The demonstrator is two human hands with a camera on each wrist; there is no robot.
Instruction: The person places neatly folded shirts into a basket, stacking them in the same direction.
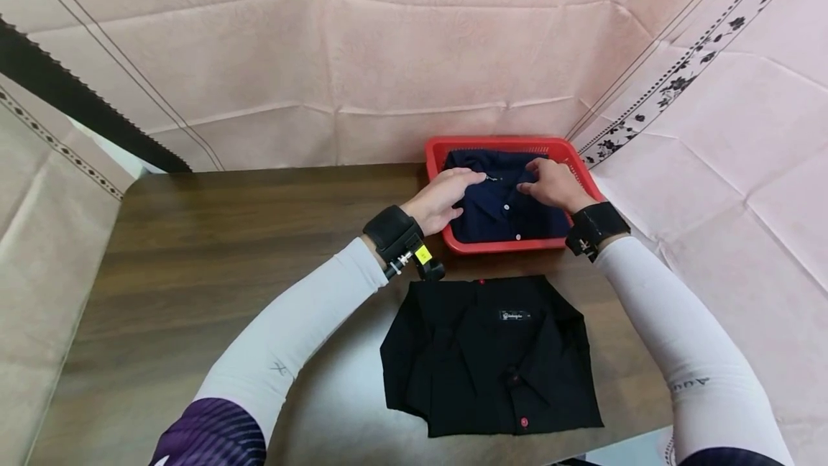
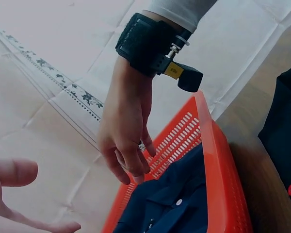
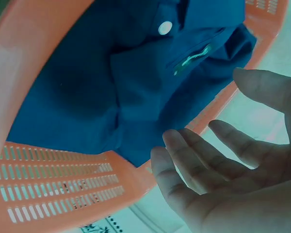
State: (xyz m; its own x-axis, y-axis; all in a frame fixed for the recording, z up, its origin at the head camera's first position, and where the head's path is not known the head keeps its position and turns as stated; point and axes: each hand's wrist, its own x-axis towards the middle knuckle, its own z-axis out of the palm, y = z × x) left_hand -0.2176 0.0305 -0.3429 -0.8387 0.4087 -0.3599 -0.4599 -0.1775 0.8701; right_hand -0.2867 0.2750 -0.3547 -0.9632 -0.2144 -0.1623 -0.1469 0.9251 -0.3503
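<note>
Fingers (image 1: 467, 177) of two bare hands we see, and they are loose on both. From the left, one brown table with wood grain (image 1: 226, 272) stretches along one pale pink patterned cloth (image 1: 388, 56). Next comes our left hand (image 1: 440, 201), with one black wristband (image 1: 391, 234) and one white sleeve (image 1: 278, 336). Its fingers are nearly straight, and the thumb stands spread away from them; it reaches over the left rim of one red plastic basket with slotted walls (image 1: 504, 245).

Nearer to us than the basket, one folded black fabric shirt (image 1: 453, 351) lies flat on the table. On it we count two bright red buttons (image 1: 524, 422) and one small label (image 1: 514, 316).

Inside the basket lies one folded navy-blue fabric shirt (image 1: 488, 220), on which we count two round white buttons (image 1: 507, 207) in the head view. This navy shirt is under the fingertips of both hands: the left ones are over its upper left part, the right ones over its right part. Whether they touch it, we cannot tell.

Farthest right, our right hand (image 1: 558, 187), with a second black wristband, hangs over the basket's right side; its fingers are slightly bent, and the thumb is spread apart from them.
</note>
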